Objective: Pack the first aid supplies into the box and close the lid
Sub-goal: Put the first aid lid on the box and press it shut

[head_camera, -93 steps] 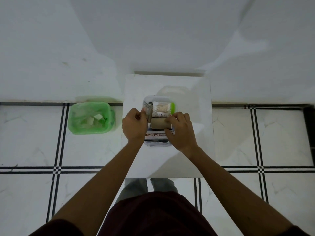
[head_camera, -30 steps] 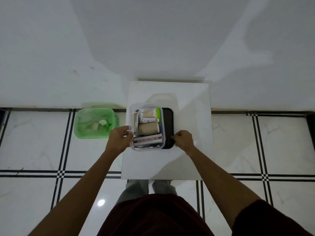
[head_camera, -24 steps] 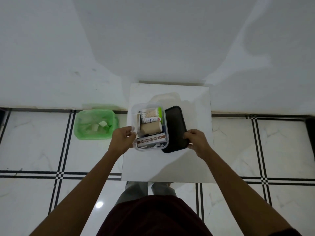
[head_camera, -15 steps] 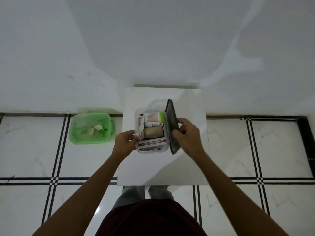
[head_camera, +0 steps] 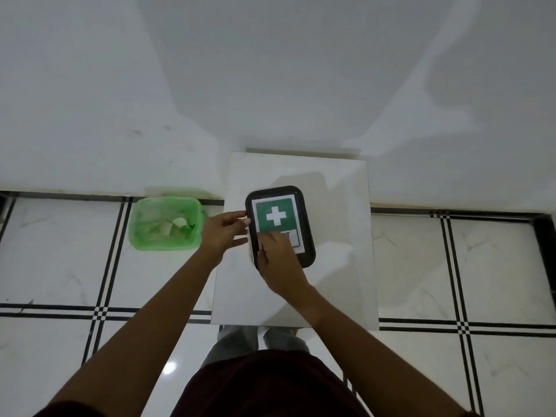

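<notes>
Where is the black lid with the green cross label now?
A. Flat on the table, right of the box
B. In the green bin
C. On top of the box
C: the black lid covers the box, with the right hand resting on it.

The dark lid (head_camera: 304, 218) covers the box entirely, hiding its contents, while the right hand (head_camera: 278, 263) masks the lid's near left corner and part of the label's (head_camera: 275, 216) lower wording, which is unreadable.

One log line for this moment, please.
lid: on box, label up | right hand: flat on lid | left hand: at lid's left edge
</notes>
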The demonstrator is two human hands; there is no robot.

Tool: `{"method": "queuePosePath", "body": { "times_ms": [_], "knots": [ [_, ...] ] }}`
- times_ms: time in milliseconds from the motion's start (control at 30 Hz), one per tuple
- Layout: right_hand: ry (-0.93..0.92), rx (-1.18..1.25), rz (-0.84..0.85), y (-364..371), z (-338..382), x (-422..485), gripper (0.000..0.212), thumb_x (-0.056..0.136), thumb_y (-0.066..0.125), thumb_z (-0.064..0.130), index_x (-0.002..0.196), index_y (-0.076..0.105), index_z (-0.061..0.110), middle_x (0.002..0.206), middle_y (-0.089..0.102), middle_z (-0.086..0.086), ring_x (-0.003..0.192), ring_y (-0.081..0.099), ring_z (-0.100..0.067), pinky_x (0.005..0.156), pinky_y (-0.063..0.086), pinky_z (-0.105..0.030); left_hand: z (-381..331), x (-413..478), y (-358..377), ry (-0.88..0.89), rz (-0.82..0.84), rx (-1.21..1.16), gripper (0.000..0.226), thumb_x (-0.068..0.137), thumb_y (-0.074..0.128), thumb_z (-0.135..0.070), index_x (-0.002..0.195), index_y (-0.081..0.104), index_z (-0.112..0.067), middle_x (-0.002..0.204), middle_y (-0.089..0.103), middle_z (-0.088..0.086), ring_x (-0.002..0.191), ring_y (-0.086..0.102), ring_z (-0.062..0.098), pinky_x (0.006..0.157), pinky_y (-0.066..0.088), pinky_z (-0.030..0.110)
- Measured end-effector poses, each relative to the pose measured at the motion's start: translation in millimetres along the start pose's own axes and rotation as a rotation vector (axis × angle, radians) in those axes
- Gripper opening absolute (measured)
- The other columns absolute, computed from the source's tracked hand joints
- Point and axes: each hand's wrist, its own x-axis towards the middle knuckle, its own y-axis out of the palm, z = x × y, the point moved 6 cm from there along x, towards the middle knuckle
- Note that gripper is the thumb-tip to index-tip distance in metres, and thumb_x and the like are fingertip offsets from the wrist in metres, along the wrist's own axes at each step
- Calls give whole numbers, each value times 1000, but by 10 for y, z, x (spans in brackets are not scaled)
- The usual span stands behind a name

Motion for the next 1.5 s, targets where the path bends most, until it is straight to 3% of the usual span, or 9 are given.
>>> {"method": "queuePosePath", "body": {
  "times_ms": [133,200,300,400,533,667,833,1267,1500],
  "knots": [
    [266,52,-189,-475,-364,33,25,91,55,13,115,57,6,121,56,-11,113,52,-21,88,55,-25,-42,55,26,60,-75,52,29,76,76,-9,103,68,1,81,68,12,75,66,23,67,59,35],
    [421,3,-261,-642,-645,8,30,90,59,22,117,56,9,122,56,-10,114,50,-22,89,53,-30,-56,75,30,85,-111,74,23,77,76,-10,97,69,0,79,67,13,71,65,22,66,59,34],
    [598,172,-97,-480,-990,56,43,93,53,38,124,53,8,119,60,-12,110,57,-28,89,51,-35,-98,75,42,150,-173,138,15,80,73,-14,90,70,-3,78,67,13,69,66,27,63,59,33],
    [505,164,-22,-256,-940,139,41,96,41,46,102,56,8,96,65,-11,88,64,-28,71,57,-35,-83,94,52,215,-243,215,15,84,68,-18,89,70,-4,79,69,12,72,70,31,66,61,40],
    [509,59,-186,-175,-867,154,38,98,36,43,96,51,9,90,58,-9,84,53,-24,67,48,-33,-67,47,120,317,-310,431,30,92,53,-33,94,66,-6,79,68,8,70,66,25,65,55,36],
    [523,101,-253,-98,-880,130,35,98,34,44,97,48,11,88,58,-7,80,56,-23,65,53,-33,73,-104,275,201,-405,679,52,99,24,-47,91,54,-5,80,58,12,72,57,31,64,42,35],
    [630,72,-333,-69,-920,156,33,98,32,46,88,40,16,83,60,-6,73,60,-23,60,55,-35,222,-207,387,47,-554,588,55,97,10,-54,90,47,-14,80,55,2,71,55,24,65,42,33],
    [726,-29,-482,-50,-833,138,37,99,31,42,90,46,9,83,58,-9,74,55,-23,60,51,-34,309,-246,441,180,-519,522,59,90,13,-57,96,54,-14,81,61,-3,65,60,16,53,47,19],
    [695,10,-397,17,-924,145,40,97,19,49,84,40,18,75,58,1,64,61,-20,56,55,-32,333,-222,425,223,-520,468,59,93,19,-54,94,60,-12,79,62,-5,63,62,13,53,51,20]
  ]
}}
